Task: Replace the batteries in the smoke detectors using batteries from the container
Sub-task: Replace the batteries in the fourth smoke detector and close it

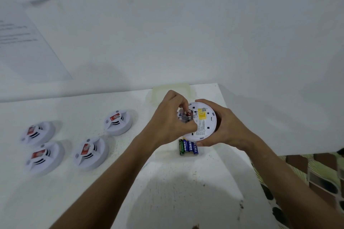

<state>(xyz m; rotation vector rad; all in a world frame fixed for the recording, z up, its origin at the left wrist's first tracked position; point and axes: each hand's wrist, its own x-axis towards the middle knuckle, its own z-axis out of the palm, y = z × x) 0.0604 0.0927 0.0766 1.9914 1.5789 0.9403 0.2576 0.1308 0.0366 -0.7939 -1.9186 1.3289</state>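
A white round smoke detector [205, 122] is held above the table with its back side up, showing a yellow label. My right hand [223, 126] grips its right rim. My left hand [171, 121] pinches a black and red battery [188, 116] at the detector's battery bay. Under the detector, a few loose batteries [188, 147], green and blue, lie on the table. A pale translucent container [171, 91] stands behind my hands at the table's far edge; its contents are hidden.
Several more white smoke detectors lie face up on the left: [118, 121], [91, 152], [38, 132], [44, 157]. The white table [167, 191] ends at the right, where a patterned floor [316, 173] shows. A white wall with papers stands behind.
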